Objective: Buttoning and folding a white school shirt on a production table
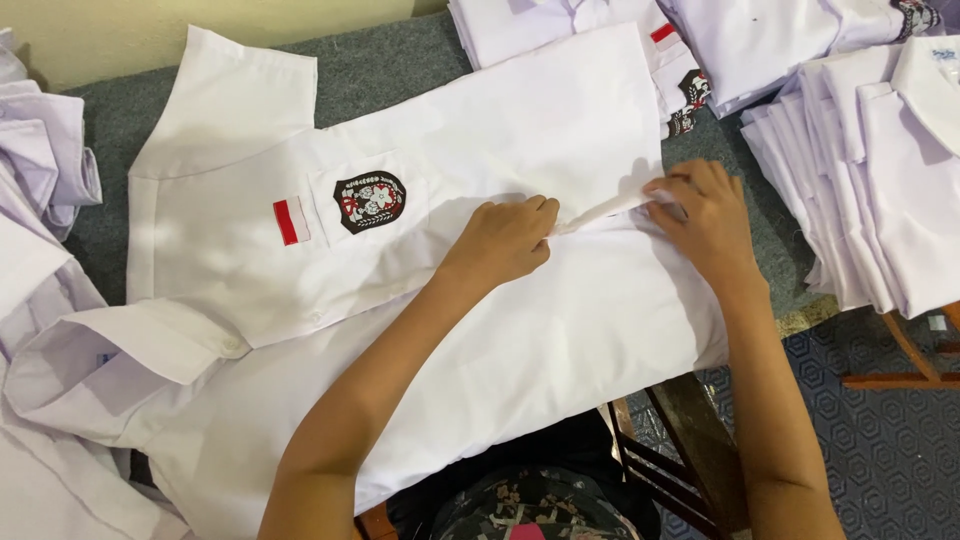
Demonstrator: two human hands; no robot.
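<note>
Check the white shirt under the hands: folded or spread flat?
Spread flat. The white shirt lies open across the table, sleeve out, collar unfolded. Left hand and right hand pinch its front edge.

left hand pressing white shirt | right hand pinching its placket

Both bare forearms reach forward from the lower edge of the view. The left hand lies knuckles up, fingers curled under and pressing down. The right hand sits just beside it, fingers bent and pinched together, wrist angled inward.
</note>
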